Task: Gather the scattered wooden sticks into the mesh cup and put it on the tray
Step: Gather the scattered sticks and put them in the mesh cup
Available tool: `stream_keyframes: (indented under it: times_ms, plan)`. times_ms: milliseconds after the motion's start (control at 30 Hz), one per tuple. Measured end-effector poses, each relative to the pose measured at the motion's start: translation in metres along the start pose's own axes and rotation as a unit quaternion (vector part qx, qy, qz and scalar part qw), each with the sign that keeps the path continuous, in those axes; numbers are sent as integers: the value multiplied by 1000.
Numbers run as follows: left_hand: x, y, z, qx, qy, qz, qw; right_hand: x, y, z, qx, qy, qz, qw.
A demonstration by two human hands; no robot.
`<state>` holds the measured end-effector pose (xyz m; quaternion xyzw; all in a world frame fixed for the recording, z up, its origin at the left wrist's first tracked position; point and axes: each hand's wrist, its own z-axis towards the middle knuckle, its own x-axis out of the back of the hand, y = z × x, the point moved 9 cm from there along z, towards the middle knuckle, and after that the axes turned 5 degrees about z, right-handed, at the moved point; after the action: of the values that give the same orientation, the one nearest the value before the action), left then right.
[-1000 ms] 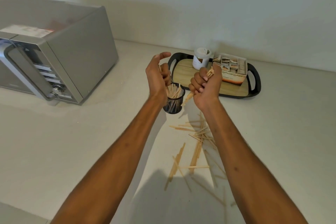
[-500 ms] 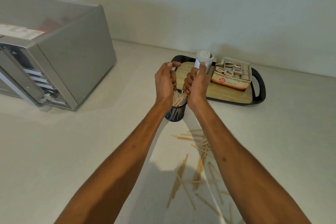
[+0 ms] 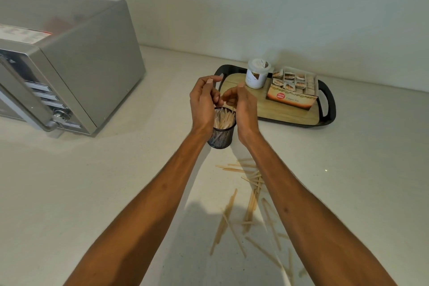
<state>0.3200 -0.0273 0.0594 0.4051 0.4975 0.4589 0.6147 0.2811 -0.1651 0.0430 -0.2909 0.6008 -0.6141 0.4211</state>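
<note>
partly, both hands point(image 3: 222, 104) hide the mesh cup point(image 3: 220, 134) rim.

pale countertop point(image 3: 116, 193); microwave point(image 3: 69, 72) far left; black mesh cup point(image 3: 220, 137) upright at centre; black-rimmed tray point(image 3: 329, 109) far right; loose wooden sticks point(image 3: 251, 202) scattered near, centre-right.

Black wire mesh cup point(image 3: 220, 133); pale matt wooden sticks point(image 3: 249, 202); tray point(image 3: 328, 109) with glossy black plastic rim and wood-look base; brushed grey metal microwave point(image 3: 69, 72); smooth matt cream countertop point(image 3: 104, 181).
</note>
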Motion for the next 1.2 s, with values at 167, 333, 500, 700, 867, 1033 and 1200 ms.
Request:
stream_keyframes:
  times_ms: [167,333,500,700,867,1033,1200]
  plan:
    - [2,20,-12,-30,-8,4,1000,5,-12,-12,41,-34,-59,997]
    - [2,30,-41,-62,-29,30,997,56,-18,-20,26,-6,-55,998]
    - [-9,18,-86,-77,-62,97,990,107,-13,-42,-26,14,-81,996]
    - [-27,-10,-128,-44,-114,243,962,141,0,-75,-96,0,-115,989]
    - [-39,-45,-159,31,-210,485,849,168,7,-100,-112,-12,-176,978]
    - [-42,-69,-194,61,-242,637,730,197,7,-124,-71,-38,-441,894]
    - [-49,-71,-213,61,-232,674,698,212,10,-147,-81,-57,-566,818]
